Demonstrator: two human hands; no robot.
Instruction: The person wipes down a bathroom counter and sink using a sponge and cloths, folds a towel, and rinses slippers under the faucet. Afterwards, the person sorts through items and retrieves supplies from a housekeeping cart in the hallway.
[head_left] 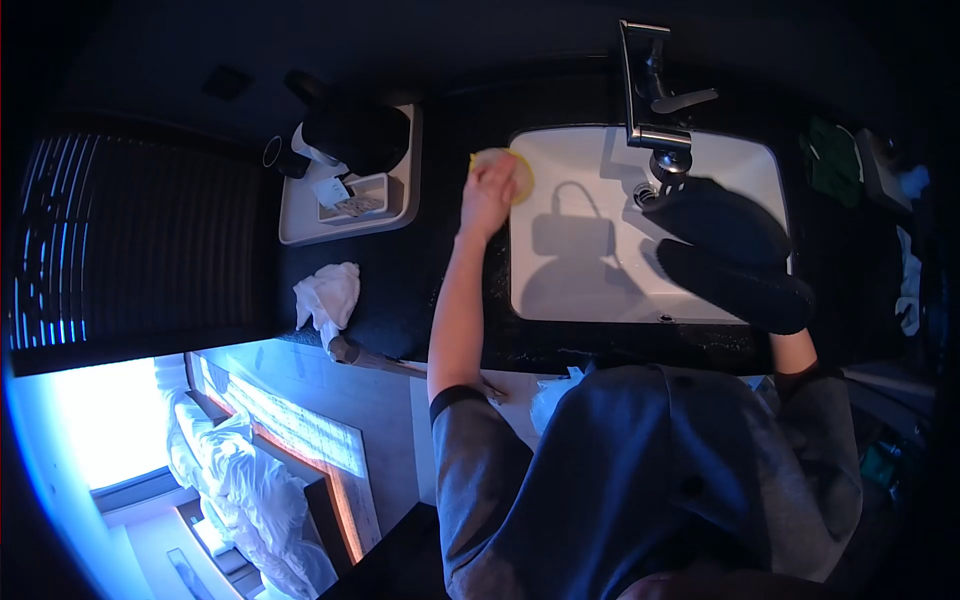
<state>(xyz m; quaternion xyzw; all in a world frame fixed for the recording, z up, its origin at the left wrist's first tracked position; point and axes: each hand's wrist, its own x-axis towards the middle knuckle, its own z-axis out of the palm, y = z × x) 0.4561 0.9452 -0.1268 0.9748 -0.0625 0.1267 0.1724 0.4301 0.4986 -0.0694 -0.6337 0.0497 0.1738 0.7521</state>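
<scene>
At the left rim of the white sink [650, 308], my left hand [487, 198] presses on a pale yellow sponge [521, 178], its fingers bent over it. Two long, dark, rounded things [735, 285], slipper-like in outline, reach over the right part of the basin; I cannot tell their exact kind. My right forearm [795, 352] runs up to the lower one, which hides my right hand. Their far tips lie near the drain [646, 195], below the tap [664, 140].
Left of the sink stands a tray [300, 232] with a black kettle [360, 135], a cup [285, 158] and a small box of packets [355, 200]. A crumpled white cloth [328, 295] lies on the dark counter. Dark green cloth [833, 160] lies at right.
</scene>
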